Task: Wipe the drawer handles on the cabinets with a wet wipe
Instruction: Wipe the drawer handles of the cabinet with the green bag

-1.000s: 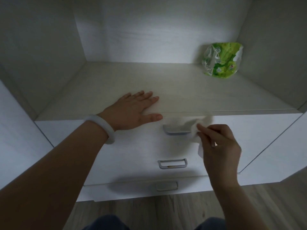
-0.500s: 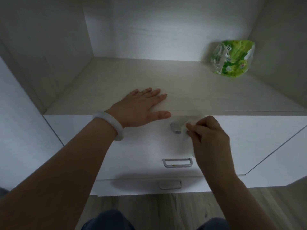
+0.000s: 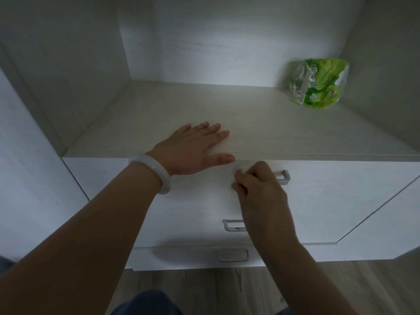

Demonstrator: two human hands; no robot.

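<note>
My right hand (image 3: 259,187) is curled around a white wet wipe (image 3: 242,168) and presses it onto the left end of the top drawer handle (image 3: 284,177); only the handle's right end shows. My left hand (image 3: 193,148) lies flat, fingers straight, on the cabinet top (image 3: 261,123) just above that drawer, with a white bangle on the wrist. The middle drawer handle (image 3: 231,225) is partly hidden by my right wrist. The bottom drawer handle (image 3: 233,255) sits below it.
A green wet wipe packet (image 3: 318,84) stands at the back right of the cabinet top, inside a white alcove with walls on three sides. Wooden floor (image 3: 227,285) lies below the drawers, and my dark trousers show at the bottom edge.
My right hand has slid the wipe leftward along the top handle, from its right end to its left end, uncovering the right end. The left hand has stayed flat on the cabinet top.
</note>
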